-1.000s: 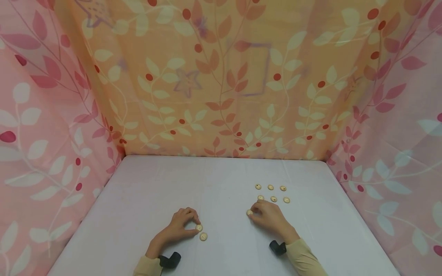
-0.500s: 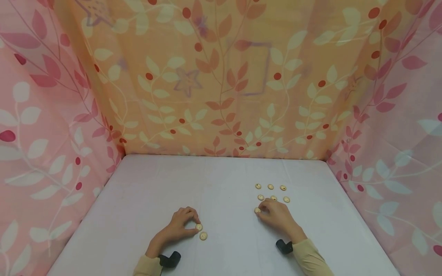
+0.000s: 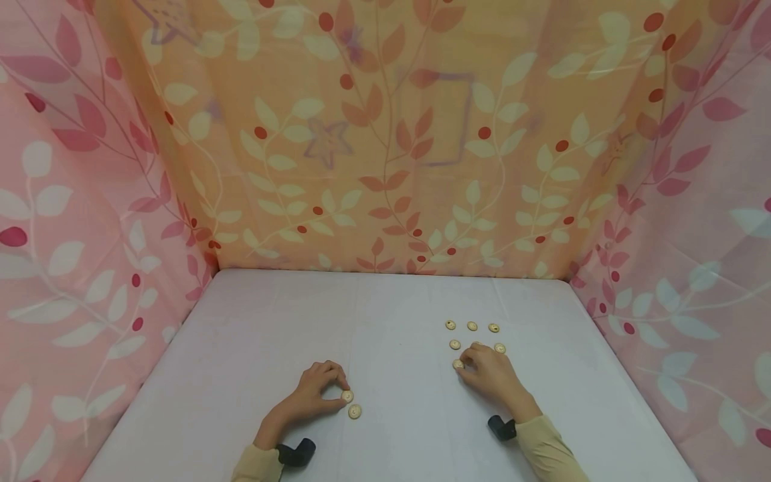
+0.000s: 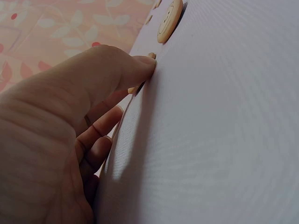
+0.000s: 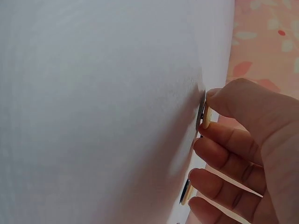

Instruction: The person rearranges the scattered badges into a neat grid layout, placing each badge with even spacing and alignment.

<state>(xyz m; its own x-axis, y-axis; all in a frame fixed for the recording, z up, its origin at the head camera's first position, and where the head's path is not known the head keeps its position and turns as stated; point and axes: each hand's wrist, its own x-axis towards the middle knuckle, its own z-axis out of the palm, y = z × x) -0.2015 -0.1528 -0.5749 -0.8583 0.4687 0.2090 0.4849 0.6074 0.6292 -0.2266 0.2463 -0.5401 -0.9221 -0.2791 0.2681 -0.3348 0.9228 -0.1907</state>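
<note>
My left hand (image 3: 316,391) rests low on the white table and pinches a round wooden button (image 3: 347,396) between thumb and index finger. In the left wrist view the thumb hides most of it. Just nearer me lies another wooden button (image 3: 355,412), its holes visible in the left wrist view. Over on the right, my right hand (image 3: 490,375) holds a wooden button (image 5: 207,115) by its edges, tilted or flat I cannot tell, close to the cloth. Beyond that hand lie two rows of buttons, including one at the near left (image 3: 454,345); the fingers partly cover the middle one.
The far row holds three buttons, one at its right end (image 3: 494,328). A white cloth covers the table (image 3: 385,314). Patterned curtains (image 3: 385,167) stand along the back and both sides. Each wrist carries a black camera (image 3: 502,428).
My right hand has slid rightward and slightly away from me with its button, beneath the near row. The left hand and its button have stayed put.
</note>
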